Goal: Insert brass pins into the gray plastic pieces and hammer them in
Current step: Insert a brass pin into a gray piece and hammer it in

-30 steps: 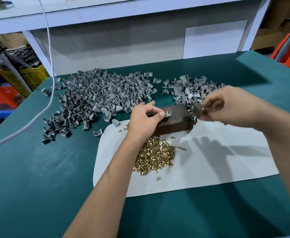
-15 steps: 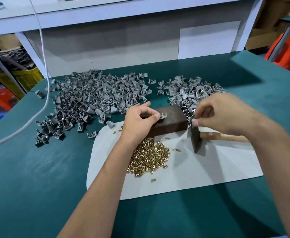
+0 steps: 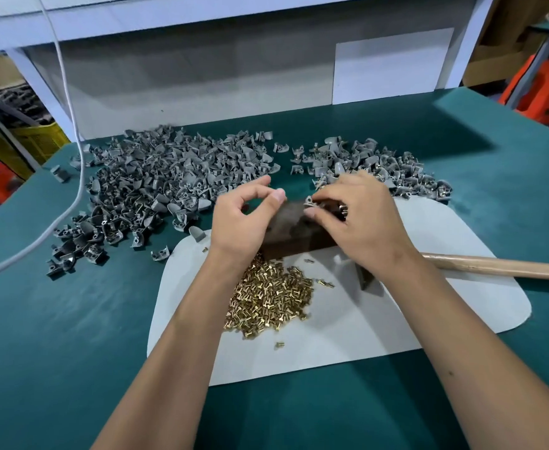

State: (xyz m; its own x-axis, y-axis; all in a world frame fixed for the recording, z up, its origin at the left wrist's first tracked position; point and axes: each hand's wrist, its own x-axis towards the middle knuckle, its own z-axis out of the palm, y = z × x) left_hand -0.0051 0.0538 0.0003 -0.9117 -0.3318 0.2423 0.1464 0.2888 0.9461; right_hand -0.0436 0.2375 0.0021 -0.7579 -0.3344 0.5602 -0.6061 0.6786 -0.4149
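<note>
Now the hammer (image 3: 493, 265) has been laid down, the gray piece (image 3: 308, 202) on the block (image 3: 294, 232) is pinched by the right hand (image 3: 360, 219), left hand (image 3: 243, 219) released, loosely open, empty.

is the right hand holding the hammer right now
No, the hammer lies on the white mat while the right hand pinches a gray plastic piece on the dark block.

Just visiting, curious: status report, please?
Right hand pinches gray piece on dark block. Left hand loose, empty. Hammer lying down. Nothing in the way.
</note>
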